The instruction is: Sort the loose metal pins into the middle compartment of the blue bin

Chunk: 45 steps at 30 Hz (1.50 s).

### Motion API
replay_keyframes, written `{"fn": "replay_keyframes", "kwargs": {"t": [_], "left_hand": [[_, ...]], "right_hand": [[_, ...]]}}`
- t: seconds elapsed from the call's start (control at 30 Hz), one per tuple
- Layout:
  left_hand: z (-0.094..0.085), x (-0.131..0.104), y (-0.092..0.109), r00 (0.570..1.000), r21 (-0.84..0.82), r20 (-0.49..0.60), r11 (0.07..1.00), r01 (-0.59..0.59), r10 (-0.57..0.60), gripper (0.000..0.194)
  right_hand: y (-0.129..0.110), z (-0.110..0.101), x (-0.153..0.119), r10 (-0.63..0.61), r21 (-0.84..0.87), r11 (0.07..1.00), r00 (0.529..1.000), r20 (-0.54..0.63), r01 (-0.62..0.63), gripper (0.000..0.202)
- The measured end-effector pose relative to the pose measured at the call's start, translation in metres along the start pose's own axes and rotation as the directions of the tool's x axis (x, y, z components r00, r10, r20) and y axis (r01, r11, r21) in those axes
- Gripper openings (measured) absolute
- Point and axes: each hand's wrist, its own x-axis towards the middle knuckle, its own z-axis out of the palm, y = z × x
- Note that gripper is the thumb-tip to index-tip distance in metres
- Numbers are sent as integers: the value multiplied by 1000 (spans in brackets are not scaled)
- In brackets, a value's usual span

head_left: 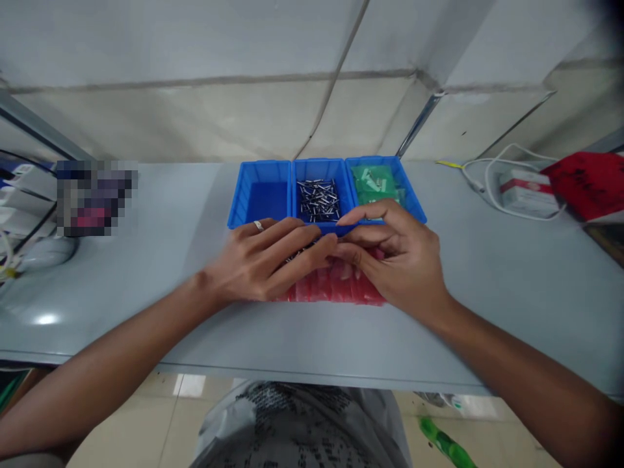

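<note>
My left hand (277, 257), a ring on one finger, lies palm down with its fingers stretched over a row of red plastic packets (319, 287). My right hand (402, 253) is at the packets' right side, thumb and fingers pinched close to the left fingertips. What they pinch is too hidden to name. Just behind the hands stand three joined blue bins. Bare blue floor shows in the left bin (268, 195). Thin shiny metal pins, like screws or rivets (319, 200), fill the middle one, and the right one holds green packets (375, 185). More metal pieces show between my left fingers.
The grey table (273, 341) runs up to a pale wall. At right are a white cable (492, 166), a white and red box (529, 192) and red cloth (587, 185). A computer mouse (49, 252) and white devices stand at left.
</note>
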Motion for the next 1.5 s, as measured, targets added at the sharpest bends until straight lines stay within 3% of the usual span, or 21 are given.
{"fn": "replay_keyframes", "kwargs": {"t": [0.27, 0.4, 0.5, 0.67, 0.8, 1.37, 1.5], "left_hand": [[-1, 2, 0, 1000, -50, 5, 998, -26, 26, 20], [-2, 2, -4, 999, -21, 39, 999, -27, 28, 7], [-2, 2, -7, 999, 38, 42, 999, -18, 17, 1], [-3, 5, -9, 998, 55, 17, 996, 64, -65, 9], [-6, 6, -9, 995, 39, 40, 995, 90, -92, 10], [-5, -3, -14, 994, -19, -38, 995, 99, -100, 16], [-6, -3, -12, 995, -13, -24, 995, 101, -101, 6]], "right_hand": [[-7, 1, 3, 8, -88, 996, 994, 109, 2, 23], [-7, 3, 3, -26, -157, 987, 997, 76, 38, 11], [-7, 2, 2, -21, -63, 998, 999, 30, 23, 7], [-12, 2, 0, -31, 69, 997, 997, -70, 36, 12], [-16, 4, -2, -32, 60, 997, 991, -129, 40, 11], [-19, 3, -4, -32, 59, 997, 988, -151, 42, 12], [-18, 2, -5, -37, 13, 999, 987, -156, 39, 12]]}}
